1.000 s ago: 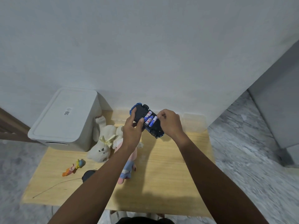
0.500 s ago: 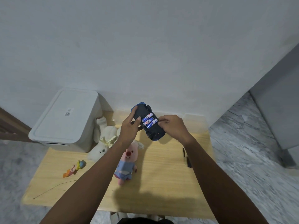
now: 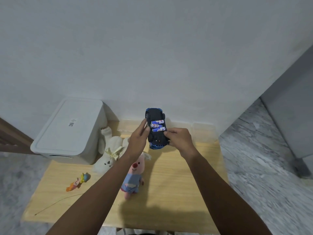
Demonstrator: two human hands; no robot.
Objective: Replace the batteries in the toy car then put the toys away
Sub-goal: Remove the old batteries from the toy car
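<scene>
Holding the toy car [image 3: 156,128] upside down above the wooden table [image 3: 177,184], the left hand [image 3: 138,139] and right hand [image 3: 178,139] grip its sides, so the three batteries [image 3: 157,126] face up and stay easy to reach.

The car [image 3: 156,128] swings round between the hands, from a slant to nearly straight, nose pointing away from the person. The right hand [image 3: 179,139] slides off the batteries [image 3: 157,126] to the near end, thumb and fingers pinching it. All three batteries now show. The left hand [image 3: 138,141] drops lower on its side.
</scene>
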